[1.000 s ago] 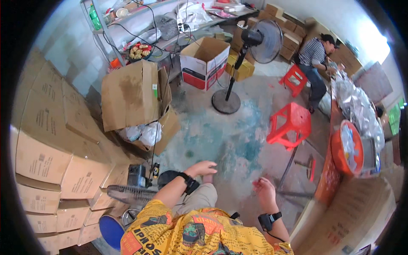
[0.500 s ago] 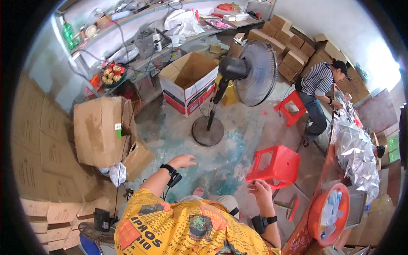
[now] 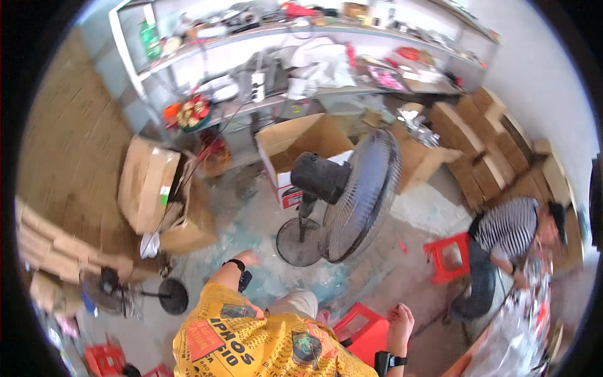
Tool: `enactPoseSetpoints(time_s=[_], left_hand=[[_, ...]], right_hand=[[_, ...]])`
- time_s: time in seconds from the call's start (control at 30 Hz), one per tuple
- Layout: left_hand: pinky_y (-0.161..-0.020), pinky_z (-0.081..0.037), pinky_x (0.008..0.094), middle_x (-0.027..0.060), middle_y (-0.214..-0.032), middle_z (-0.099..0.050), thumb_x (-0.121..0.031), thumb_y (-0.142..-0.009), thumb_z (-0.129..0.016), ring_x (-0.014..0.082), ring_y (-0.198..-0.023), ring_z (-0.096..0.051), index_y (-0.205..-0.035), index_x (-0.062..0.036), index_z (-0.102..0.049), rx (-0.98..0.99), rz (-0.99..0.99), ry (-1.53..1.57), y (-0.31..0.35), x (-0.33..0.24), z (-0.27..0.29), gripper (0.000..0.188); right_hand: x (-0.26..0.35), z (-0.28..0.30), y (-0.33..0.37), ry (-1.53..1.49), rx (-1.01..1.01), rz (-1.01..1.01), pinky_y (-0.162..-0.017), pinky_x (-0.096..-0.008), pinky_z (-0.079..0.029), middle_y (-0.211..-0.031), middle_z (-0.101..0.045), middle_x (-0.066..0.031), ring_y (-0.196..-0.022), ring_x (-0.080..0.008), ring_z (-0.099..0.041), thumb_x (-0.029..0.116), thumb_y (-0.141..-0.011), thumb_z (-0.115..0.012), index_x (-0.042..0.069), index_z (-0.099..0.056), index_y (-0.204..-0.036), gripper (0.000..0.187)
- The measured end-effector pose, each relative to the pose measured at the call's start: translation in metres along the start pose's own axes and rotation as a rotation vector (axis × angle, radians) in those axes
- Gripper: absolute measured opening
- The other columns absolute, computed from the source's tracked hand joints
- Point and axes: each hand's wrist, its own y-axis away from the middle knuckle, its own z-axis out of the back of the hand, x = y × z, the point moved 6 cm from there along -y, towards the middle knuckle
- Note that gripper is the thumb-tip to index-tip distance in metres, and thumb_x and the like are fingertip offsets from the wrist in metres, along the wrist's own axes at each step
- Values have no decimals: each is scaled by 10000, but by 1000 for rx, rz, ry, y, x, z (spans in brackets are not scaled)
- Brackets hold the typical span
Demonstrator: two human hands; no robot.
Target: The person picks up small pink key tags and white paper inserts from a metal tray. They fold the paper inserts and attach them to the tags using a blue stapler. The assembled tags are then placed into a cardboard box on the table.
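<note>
My left hand (image 3: 247, 257) hangs over the floor in front of the black pedestal fan (image 3: 363, 195), touching nothing; motion blurs its fingers. My right hand (image 3: 401, 317) is raised just beside the red plastic stool (image 3: 367, 336), with its fingers loosely bent and apart. Nothing shows in that palm. Both wrists carry black bands. Part of the stool is hidden behind my yellow printed shirt.
An open carton (image 3: 276, 151) stands behind the fan, below cluttered shelves (image 3: 251, 47). Another carton (image 3: 147, 182) is on the left. A co-worker (image 3: 512, 229) leans over silver foil pieces (image 3: 512, 333) at right. A smaller fan (image 3: 173, 295) stands lower left.
My view has turned and moved forward, so the fan looks nearer and the red stool sits close to my body. My right hand has risen away from the stool's edge.
</note>
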Motion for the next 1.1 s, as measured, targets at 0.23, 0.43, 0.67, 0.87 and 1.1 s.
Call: enactPoseSetpoints(time_s=[0.23, 0.43, 0.67, 0.87, 1.1], left_hand=[[-772, -446, 437, 167, -952, -623, -427, -830, -439, 358, -887, -560, -929, -54, -637, -256, 281, 416, 25, 23, -12, 434], [-830, -427, 401, 170, -1006, -611, -379, -828, -467, 317, -961, -566, -1038, -36, -607, -243, 466, 656, 20, -47, 38, 426], [-872, -452, 344, 106, -1119, -583, -96, -748, -568, 248, -1038, -543, -1077, -62, -597, -520, 256, 304, 7, -53, -16, 332], [-884, -438, 387, 144, -1112, -580, -222, -808, -555, 318, -1055, -529, -1025, -52, -594, -463, 574, 659, 48, -120, -83, 279], [-890, -437, 397, 129, -1138, -570, -254, -836, -546, 344, -1075, -506, -1137, -108, -563, -308, 1010, 1795, 0, -269, -153, 335]], right_hand=[[41, -71, -143, 92, 311, -114, -585, -283, -483, -820, -611, -37, -725, -192, -615, 124, -858, -541, 57, -579, -935, 109], [66, -127, -212, 92, 450, -224, -589, -281, -488, -795, -612, -55, -719, -188, -619, 136, -874, -533, 36, -570, -919, 116], [64, -136, -301, 186, 480, -468, -616, -288, -492, -818, -603, -60, -746, -196, -616, 154, -864, -533, 59, -566, -929, 120], [84, -180, -363, 316, 570, -564, -566, -303, -481, -852, -600, -86, -723, -201, -615, 160, -873, -525, 29, -547, -971, 165], [136, -177, -477, 369, 723, -565, -613, -277, -470, -878, -599, -78, -729, -183, -610, 182, -879, -516, 26, -529, -1006, 202]])
